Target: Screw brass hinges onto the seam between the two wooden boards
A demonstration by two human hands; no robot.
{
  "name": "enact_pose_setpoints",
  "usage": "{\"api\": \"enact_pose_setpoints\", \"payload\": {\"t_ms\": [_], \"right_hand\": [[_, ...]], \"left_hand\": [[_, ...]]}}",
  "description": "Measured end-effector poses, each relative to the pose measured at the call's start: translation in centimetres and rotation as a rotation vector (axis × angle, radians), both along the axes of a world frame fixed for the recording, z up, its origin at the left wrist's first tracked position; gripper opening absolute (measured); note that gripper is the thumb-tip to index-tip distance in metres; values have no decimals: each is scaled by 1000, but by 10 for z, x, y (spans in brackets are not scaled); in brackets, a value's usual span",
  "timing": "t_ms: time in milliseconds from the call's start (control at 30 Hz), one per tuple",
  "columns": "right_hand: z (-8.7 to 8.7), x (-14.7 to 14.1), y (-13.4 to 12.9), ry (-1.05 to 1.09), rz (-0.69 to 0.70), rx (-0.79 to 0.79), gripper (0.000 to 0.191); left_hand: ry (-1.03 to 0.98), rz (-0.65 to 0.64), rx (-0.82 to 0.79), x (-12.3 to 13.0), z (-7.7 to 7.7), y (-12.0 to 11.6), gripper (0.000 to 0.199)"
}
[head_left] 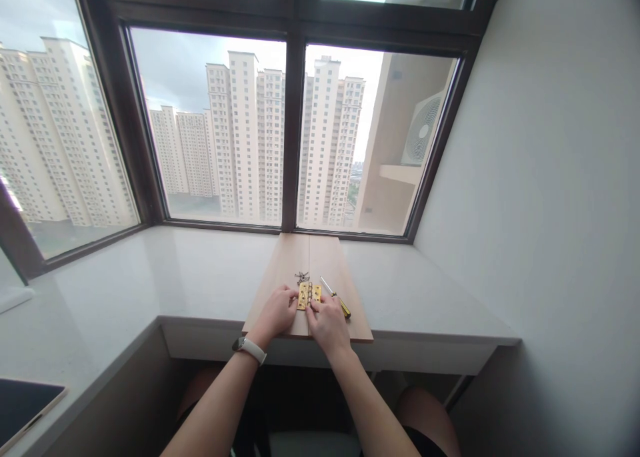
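Observation:
A gold-coloured door hinge [309,296] lies opened out over the seam between two pale wooden boards [295,253]. My left hand [278,310] grips the hinge at its left edge, fingers bent. From the right, my right hand [329,320] holds the other leaf, its thumb near the lower end of the knuckle. Several small dark screws [302,277] lie in a loose pile just beyond the hinge. Beside my right hand rests a screwdriver [344,305] with a yellow and black handle, its shaft pointing away and left; the hand hides part of it.
The boards lie on a white windowsill counter [210,277], reaching past its front edge. Dark-framed windows [293,130] stand behind, and a white wall [525,177] rises at the right. A dark-screened tablet-like device [27,407] sits at the lower left.

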State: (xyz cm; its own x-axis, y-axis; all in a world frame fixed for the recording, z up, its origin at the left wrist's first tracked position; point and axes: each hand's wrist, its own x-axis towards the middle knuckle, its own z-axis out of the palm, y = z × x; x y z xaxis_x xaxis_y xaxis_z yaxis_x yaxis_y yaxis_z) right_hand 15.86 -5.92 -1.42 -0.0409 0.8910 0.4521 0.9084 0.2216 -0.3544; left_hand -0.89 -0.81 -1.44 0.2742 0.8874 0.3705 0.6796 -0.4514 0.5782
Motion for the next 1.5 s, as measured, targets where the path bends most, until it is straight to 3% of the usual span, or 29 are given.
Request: {"api": "enact_pose_setpoints", "payload": {"t_ms": [767, 1500], "right_hand": [[1, 0, -1, 2, 16, 16, 36], [-5, 1, 2, -7, 6, 54, 36]], "left_hand": [[-1, -3, 35, -2, -7, 4, 27], [25, 0, 12, 0, -5, 5, 28]]}}
